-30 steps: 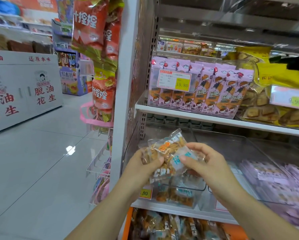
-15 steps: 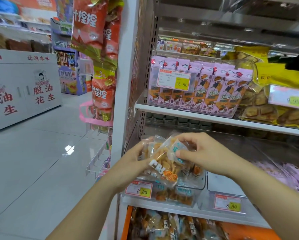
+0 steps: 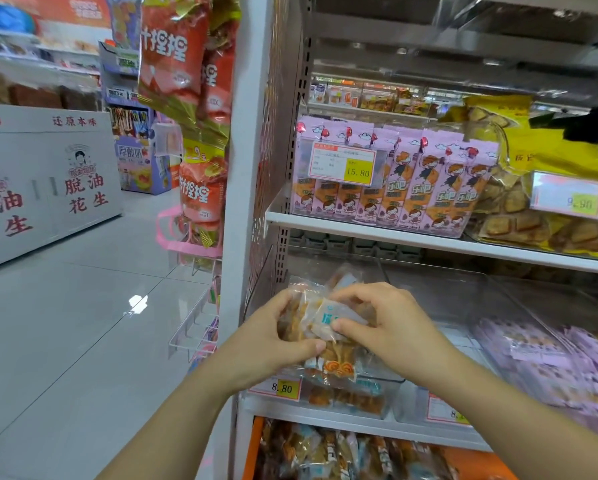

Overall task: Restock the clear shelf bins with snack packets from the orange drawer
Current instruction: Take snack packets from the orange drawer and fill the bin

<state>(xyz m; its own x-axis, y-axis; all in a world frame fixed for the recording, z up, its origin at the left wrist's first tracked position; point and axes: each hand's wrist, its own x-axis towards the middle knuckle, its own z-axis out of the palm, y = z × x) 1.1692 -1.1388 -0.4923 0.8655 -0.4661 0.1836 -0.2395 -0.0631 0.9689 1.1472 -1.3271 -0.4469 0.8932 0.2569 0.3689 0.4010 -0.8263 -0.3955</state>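
Observation:
A bunch of clear snack packets (image 3: 328, 327) with brown pieces inside is held between both hands, just above the leftmost clear shelf bin (image 3: 391, 384). My left hand (image 3: 266, 341) grips the bunch from the left, thumb across the front. My right hand (image 3: 384, 323) pinches the top packet from the right. A few of the same packets lie low in that bin. Below the shelf, the orange drawer (image 3: 256, 445) stands pulled out, filled with several of these packets.
A second clear bin (image 3: 439, 344) to the right looks nearly bare; further right is a bin of purple packets (image 3: 550, 358). The shelf above holds pink packets (image 3: 412, 181) and yellow biscuit bags (image 3: 540, 216). Red hanging bags (image 3: 186, 81) and the white upright stand left; open floor beyond.
The view has moved closer to the shelf. Both hands have carried the bunch of packets slightly forward over the left bin and shifted their hold on it.

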